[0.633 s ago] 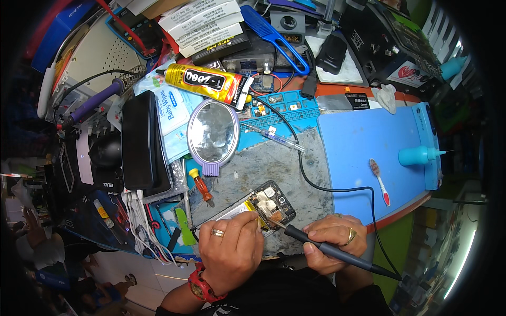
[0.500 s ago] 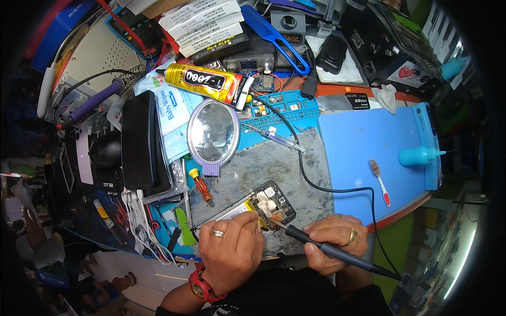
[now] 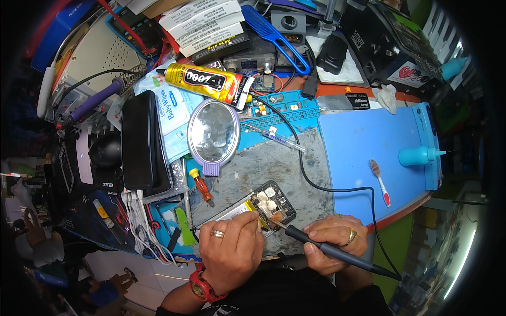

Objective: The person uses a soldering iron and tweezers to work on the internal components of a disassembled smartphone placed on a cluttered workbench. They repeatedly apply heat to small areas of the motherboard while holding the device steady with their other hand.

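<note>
An opened smartphone (image 3: 283, 202) lies slanted on the grey work mat, its circuit board and camera end bare. Over its lower part sits a silver battery (image 3: 232, 213) with a yellow edge. My left hand (image 3: 232, 247) lies across the battery, thumb and fingers pinched together beside the yellow edge; what they hold is hidden. In my right hand (image 3: 337, 242) is a dark soldering iron (image 3: 321, 248), gripped like a pen. Its tip meets the lower edge of the board, close to my left fingertips. A black cord runs from the iron's rear end.
Left of the phone lie an orange screwdriver (image 3: 201, 188), a green pry tool (image 3: 184, 226) and white cables (image 3: 139, 226). Behind stand a purple-framed mirror (image 3: 213, 131) and a yellow glue tube (image 3: 205, 83). A toothbrush (image 3: 380, 181) and a teal bottle (image 3: 416, 156) rest on the blue mat (image 3: 353, 152).
My hands, the soldering iron and the phone stay practically in place. At the lower left, a person in the background has shifted slightly.
</note>
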`<state>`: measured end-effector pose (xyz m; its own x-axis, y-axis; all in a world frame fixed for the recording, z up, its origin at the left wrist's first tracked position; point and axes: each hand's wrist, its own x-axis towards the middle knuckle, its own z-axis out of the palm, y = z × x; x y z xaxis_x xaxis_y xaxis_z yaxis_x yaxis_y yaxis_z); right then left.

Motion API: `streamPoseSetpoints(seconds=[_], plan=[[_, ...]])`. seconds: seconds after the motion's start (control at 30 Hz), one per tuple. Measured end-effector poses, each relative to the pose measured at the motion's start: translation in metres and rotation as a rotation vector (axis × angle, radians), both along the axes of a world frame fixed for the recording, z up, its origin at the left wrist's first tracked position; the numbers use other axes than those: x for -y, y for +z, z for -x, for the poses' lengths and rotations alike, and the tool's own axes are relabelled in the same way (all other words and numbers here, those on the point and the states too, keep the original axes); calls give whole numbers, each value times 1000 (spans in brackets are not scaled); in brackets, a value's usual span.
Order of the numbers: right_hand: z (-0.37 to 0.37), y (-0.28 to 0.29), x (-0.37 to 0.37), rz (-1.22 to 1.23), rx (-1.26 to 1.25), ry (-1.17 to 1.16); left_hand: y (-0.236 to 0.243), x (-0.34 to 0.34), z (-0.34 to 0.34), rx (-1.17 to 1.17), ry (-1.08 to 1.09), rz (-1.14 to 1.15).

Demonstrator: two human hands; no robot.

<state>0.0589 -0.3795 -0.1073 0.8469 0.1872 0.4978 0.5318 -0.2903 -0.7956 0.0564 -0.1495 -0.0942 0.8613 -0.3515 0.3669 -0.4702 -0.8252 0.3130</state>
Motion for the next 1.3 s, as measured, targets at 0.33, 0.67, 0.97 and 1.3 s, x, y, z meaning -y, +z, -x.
streamPoseSetpoints(seconds=[0.33,0.67,0.97,1.3], plan=[[0,-8,-3,-64,47,-38,0,1,0,3,5,5],[-1,-6,-3,-46,57,-45,1,2,0,10,7,3],[-2,-7,-4,-55,50,-38,-1,0,0,9,9,2],[0,-3,0,-31,11,-13,-1,1,1,11,13,2]])
